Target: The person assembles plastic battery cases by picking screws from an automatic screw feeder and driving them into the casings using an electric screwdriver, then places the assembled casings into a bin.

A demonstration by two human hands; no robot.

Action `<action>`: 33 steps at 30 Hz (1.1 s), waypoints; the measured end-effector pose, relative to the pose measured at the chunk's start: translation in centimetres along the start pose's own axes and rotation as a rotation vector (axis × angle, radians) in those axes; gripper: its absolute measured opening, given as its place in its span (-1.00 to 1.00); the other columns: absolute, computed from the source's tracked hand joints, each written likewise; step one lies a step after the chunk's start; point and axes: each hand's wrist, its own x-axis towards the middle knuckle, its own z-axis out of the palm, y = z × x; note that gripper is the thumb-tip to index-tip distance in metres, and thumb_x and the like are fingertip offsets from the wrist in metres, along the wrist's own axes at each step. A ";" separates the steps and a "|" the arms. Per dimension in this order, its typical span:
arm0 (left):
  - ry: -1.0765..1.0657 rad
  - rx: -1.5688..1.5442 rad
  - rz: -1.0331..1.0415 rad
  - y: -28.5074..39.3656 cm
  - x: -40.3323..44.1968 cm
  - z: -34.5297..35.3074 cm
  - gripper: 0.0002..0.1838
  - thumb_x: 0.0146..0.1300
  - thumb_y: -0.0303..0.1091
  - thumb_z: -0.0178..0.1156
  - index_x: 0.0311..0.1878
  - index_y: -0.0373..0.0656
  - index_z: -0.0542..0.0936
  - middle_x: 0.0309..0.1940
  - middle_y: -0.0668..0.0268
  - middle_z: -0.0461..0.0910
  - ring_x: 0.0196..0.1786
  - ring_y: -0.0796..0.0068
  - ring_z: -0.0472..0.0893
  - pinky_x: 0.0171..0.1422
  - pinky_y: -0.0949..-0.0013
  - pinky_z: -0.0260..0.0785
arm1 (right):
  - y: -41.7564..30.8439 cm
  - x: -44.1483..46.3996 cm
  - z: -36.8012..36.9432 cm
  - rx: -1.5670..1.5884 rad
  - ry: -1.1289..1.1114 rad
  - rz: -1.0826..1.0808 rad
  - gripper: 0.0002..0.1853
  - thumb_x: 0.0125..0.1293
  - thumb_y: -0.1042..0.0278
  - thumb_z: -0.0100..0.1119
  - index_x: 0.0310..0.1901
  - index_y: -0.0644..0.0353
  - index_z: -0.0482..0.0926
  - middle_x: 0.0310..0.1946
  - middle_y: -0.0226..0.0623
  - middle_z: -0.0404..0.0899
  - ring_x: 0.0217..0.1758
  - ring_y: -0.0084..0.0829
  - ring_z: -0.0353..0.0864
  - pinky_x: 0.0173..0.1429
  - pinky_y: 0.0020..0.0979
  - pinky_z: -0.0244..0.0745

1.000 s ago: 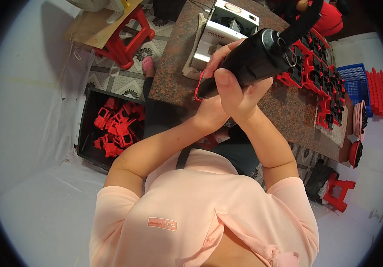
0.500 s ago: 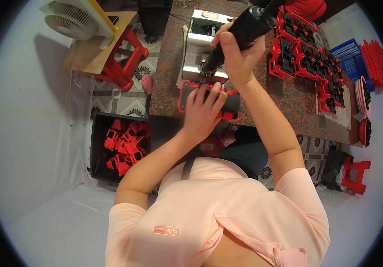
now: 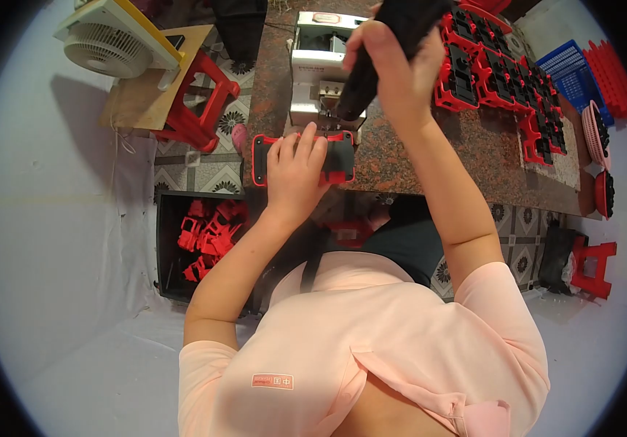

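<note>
My right hand (image 3: 399,76) is closed around a black power screwdriver (image 3: 393,58), its tip pointing down beside the white screw feeder (image 3: 316,54). In front of that machine, at the table's near edge, a red-and-black plastic housing (image 3: 339,154) lies level. My left hand (image 3: 295,175) grips the housing from the near side, fingers slightly apart over its dark face. The thumb is mostly hidden.
Rows of red-and-black housings (image 3: 499,73) stand on the stone table (image 3: 401,171) at right, with a blue basket (image 3: 568,69) beyond. A black crate (image 3: 171,280) of red parts sits low left. A fan (image 3: 106,47) and a red stool (image 3: 211,95) are farther left.
My left hand and the housing have moved left and away from the screwdriver, and the housing is now straighter. The screwdriver's tip has shifted slightly toward the right of the feeder's front.
</note>
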 end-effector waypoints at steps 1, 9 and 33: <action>-0.001 -0.008 -0.003 -0.1 0.0 0.0 -0.21 -0.31 -0.22 0.53 0.09 -0.16 0.43 0.22 0.19 0.40 0.18 0.14 0.39 0.30 0.03 0.18 | -0.6 -0.2 -0.3 0.022 -0.017 -0.024 -0.70 0.26 0.24 0.31 -0.23 0.21 0.38 -0.54 -0.40 0.49 -0.55 -0.62 0.49 -0.49 -0.55 0.41; 0.049 -0.017 -0.001 -0.1 0.3 0.6 -0.23 -0.31 -0.21 0.52 0.07 -0.15 0.43 0.19 0.21 0.43 0.17 0.16 0.41 0.26 0.04 0.19 | -0.1 -1.7 -2.0 -0.129 -0.066 -0.177 -0.64 0.30 0.23 0.23 -0.11 0.33 0.35 -0.51 -0.21 0.55 -0.52 -0.49 0.55 -0.43 -0.49 0.47; -0.022 -0.008 -0.031 0.0 0.6 -0.1 -0.26 -0.29 -0.22 0.52 0.06 -0.19 0.47 0.21 0.17 0.41 0.17 0.15 0.40 0.30 0.04 0.18 | 2.7 -0.8 -0.8 0.021 -0.169 -0.075 -0.56 0.04 0.42 0.48 -0.10 0.25 0.45 -0.44 -0.44 0.56 -0.40 -0.68 0.54 -0.35 -0.62 0.43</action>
